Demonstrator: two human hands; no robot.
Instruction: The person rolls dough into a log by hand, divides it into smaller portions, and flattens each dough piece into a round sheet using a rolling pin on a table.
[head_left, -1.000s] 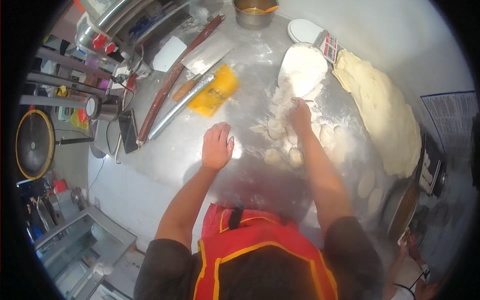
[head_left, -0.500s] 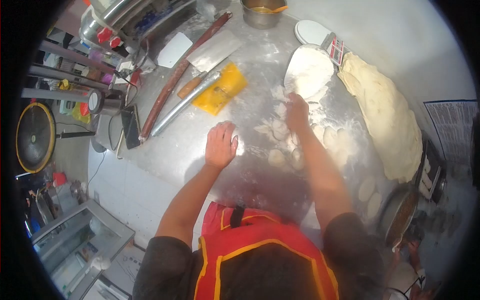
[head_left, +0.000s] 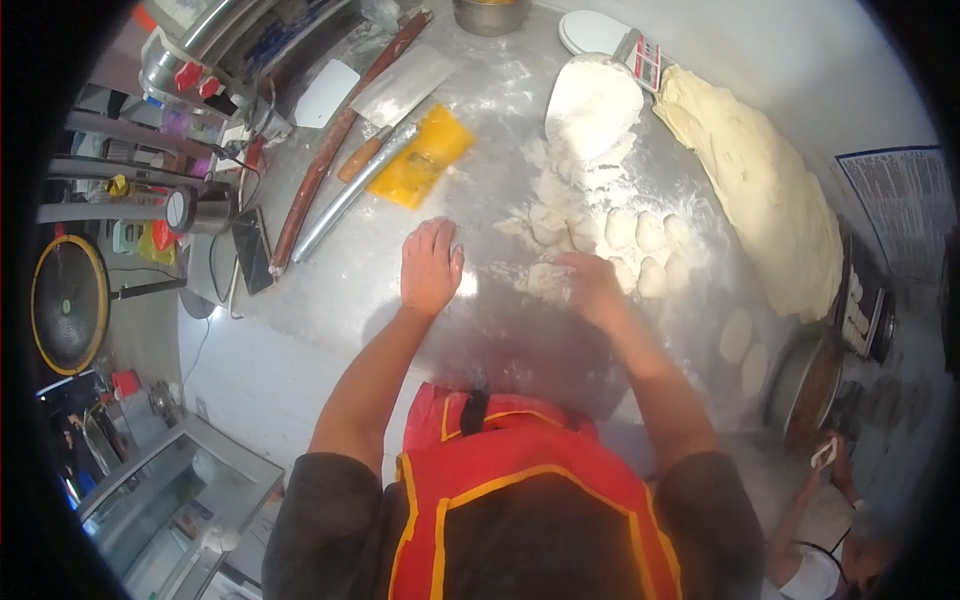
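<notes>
Head view: left hand [head_left: 430,270] palm-down, grip open; right hand [head_left: 593,287] by dough [head_left: 546,282], grip too blurred to tell

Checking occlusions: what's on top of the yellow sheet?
A silver rod lies over the edge of the yellow sheet nearest the wooden handle. The strip beneath the rod is covered, as is whatever lies under the sheet.

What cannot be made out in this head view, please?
All in the head view:
- Whether the right hand grips anything: motion blur.
- Full contents of the pot: cut off by the top edge.
- Wording on the wall sheet: too small.
- Reading on the scale: too small.
</notes>
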